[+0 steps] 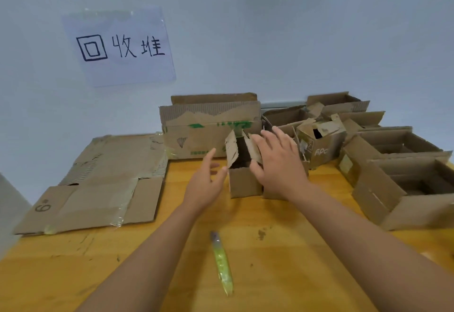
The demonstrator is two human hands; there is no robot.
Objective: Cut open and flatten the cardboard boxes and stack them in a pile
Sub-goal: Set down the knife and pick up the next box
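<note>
A wooden table point(258, 257) stands against a pale wall, seen from above by the person working at it. On the wall at upper left hangs a sheet of paper point(120, 46) with handwritten characters. Below it, on the left end of the table, flattened cardboard point(98, 184) lies in a low pile. Just right of the pile, a long box with green print point(208, 132) stands against the wall with its flaps up. In front of it, near the middle of the table, sits a small box point(244, 179), upright, its torn top flaps standing open. The left hand point(205, 181) is beside the box's left wall, fingers spread and loose, holding nothing; whether it touches the cardboard is unclear. The right hand point(277, 164) lies open over the box's right side, fingers reaching across the top flap. Nearer the viewer, between the two forearms, a yellow-green box cutter point(222, 262) lies on the wood, apart from both hands. At the right, several more open boxes point(393, 164) crowd together, some holding cardboard dividers.
</note>
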